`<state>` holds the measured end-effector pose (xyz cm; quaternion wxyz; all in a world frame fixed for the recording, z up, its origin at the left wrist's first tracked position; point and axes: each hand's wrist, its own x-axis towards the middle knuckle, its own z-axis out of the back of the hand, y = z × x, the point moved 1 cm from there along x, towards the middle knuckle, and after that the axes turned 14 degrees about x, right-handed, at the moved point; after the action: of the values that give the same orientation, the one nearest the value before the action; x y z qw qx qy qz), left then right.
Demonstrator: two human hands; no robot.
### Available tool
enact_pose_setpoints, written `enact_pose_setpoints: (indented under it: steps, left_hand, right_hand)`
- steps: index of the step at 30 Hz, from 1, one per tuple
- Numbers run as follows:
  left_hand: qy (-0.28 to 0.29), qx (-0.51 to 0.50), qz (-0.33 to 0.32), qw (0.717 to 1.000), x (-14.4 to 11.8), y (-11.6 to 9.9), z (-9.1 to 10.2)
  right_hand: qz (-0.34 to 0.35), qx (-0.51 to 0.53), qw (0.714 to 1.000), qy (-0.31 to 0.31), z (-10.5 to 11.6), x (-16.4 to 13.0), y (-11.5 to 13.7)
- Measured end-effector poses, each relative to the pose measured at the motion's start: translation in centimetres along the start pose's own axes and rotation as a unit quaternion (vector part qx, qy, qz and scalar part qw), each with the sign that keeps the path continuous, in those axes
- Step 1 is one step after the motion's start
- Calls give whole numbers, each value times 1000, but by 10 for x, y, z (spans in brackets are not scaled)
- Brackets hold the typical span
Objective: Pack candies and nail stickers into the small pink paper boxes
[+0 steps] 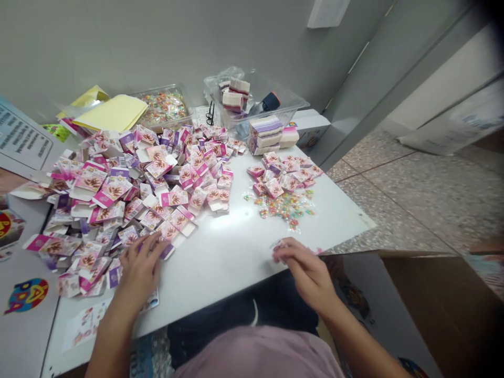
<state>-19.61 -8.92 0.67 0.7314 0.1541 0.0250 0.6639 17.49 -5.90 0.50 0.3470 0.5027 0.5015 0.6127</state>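
Cartons (129, 194), small pink-and-purple ones still unfolded, lie heaped across the left half of the white bench (232, 252). The left hand (139, 268) rests palm down on the near edge of that heap, its fingers spread apart over one flat carton and not closed on anything. The right hand (305, 270) sits at the bench's near right edge, its fingers pinched together on a small clear packet (279, 245); what the packet holds is too small to tell. Beyond it, near the bench's right side, a scatter of colourful beads in packets (287, 206) lies just in front of a cluster of folded little boxes (285, 170). At the back stand a clear plastic tub (255, 102) with stacked bundles, another stack of bundles (271, 134) touching its front, a tray of bright beads (163, 107) and yellow paper (114, 113).
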Motion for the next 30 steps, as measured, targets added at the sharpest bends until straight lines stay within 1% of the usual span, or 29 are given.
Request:
enact_pose_setpoints:
  steps: [3,5,6,8,9,11,12,14,15,16,17,19,20,22,23,24,25,26,27,28,29,30]
  left_hand:
    - [1,-12,0,1000,8,6,-3]
    - [-1,-16,4,1000,12,10,-5]
    - [-7,-17,8,1000,14,13,-5]
    - [-32,-24,20,999,15,17,-3]
    - [-50,-34,25,998,15,19,0]
    - [-88,-75,33,993,15,19,6]
    - [-108,-108,43,987,13,16,10]
    - [-144,-205,87,964,10,5,18]
    - [-152,-270,120,943,7,-5,21]
    - [-155,-345,155,913,5,-17,23]
    - [-127,-435,180,873,3,-32,24]
    - [-61,-574,233,783,0,-66,24]
    - [-26,-631,254,732,-1,-84,25]
    - [35,-750,284,596,0,-119,26]
    - [68,-794,287,532,0,-133,27]
    - [94,-826,294,473,1,-145,28]
    - [117,-849,298,421,3,-155,29]
    - [135,-863,301,382,4,-162,30]
    - [149,-871,305,355,5,-167,32]
    - [161,-874,308,340,6,-171,33]
    - [171,-874,310,334,7,-173,34]
    - [180,-872,309,334,9,-175,36]
  right_hand:
    - [17,-92,989,-114,24,6,-6]
    - [20,-186,968,-167,42,9,-16]
    - [23,-243,952,-183,50,11,-23]
    - [19,-358,912,-200,64,13,-39]
    - [7,-411,890,-198,68,15,-47]
    - [-24,-495,849,-184,71,17,-60]
    - [-33,-521,834,-178,70,18,-65]
    - [-26,-548,817,-178,64,19,-72]
    - [-14,-553,813,-185,60,20,-74]
    - [0,-553,810,-196,57,20,-76]
    - [11,-552,808,-206,55,20,-77]
    - [32,-544,807,-226,53,20,-78]
    - [43,-537,809,-235,54,20,-78]
    - [60,-519,814,-253,58,20,-76]
    - [66,-515,814,-259,60,21,-75]
    - [68,-515,813,-262,62,21,-72]
    - [68,-518,812,-259,64,21,-69]
    - [68,-520,814,-250,64,21,-65]
    - [72,-514,821,-237,62,21,-60]
    - [79,-495,836,-222,59,21,-55]
    - [89,-460,858,-212,55,20,-51]
    - [96,-409,883,-208,49,19,-46]
